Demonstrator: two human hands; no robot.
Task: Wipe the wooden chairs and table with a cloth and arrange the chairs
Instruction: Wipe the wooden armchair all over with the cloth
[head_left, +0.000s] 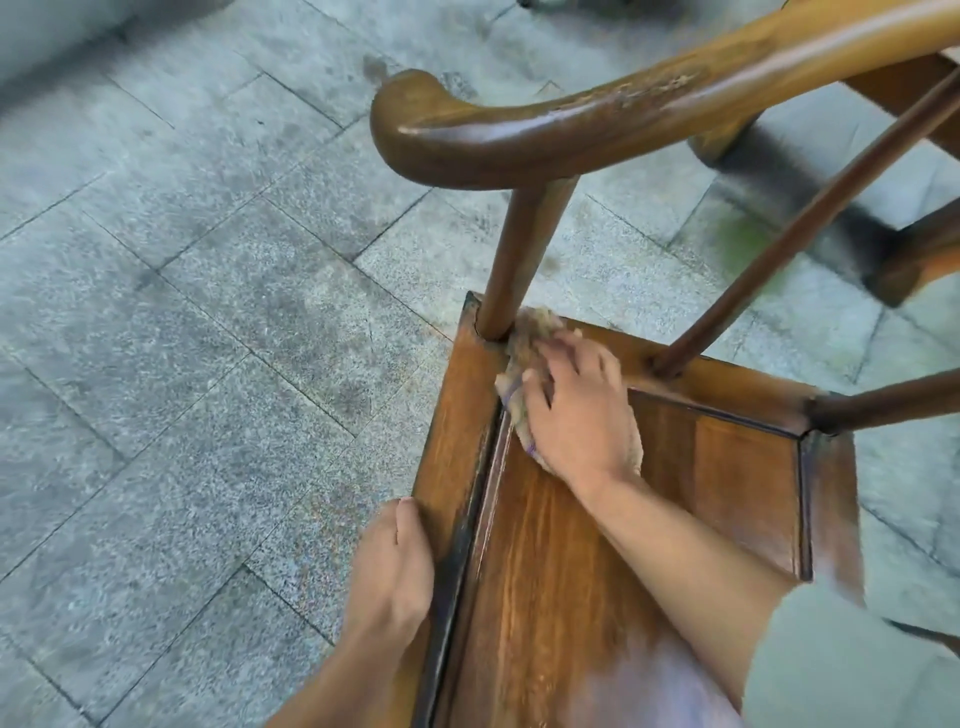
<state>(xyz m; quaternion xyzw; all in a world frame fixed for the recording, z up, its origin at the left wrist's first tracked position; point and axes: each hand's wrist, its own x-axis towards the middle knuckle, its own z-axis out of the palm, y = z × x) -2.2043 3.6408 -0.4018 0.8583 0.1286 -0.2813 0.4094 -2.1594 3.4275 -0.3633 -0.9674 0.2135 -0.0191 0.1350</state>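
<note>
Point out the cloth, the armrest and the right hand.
cloth (535, 325): head view, on the bunched end beside the post.
armrest (467, 137): head view, on its rounded end.
right hand (576, 410): head view, on the back of the hand pressing the cloth.

I seem to be in an outdoor courtyard or patio, judging by the grey granite paving slabs (208, 322) stained with weather and a trace of green moss (748, 239), with heavy dark wooden furniture (571, 119) set on them.
</note>
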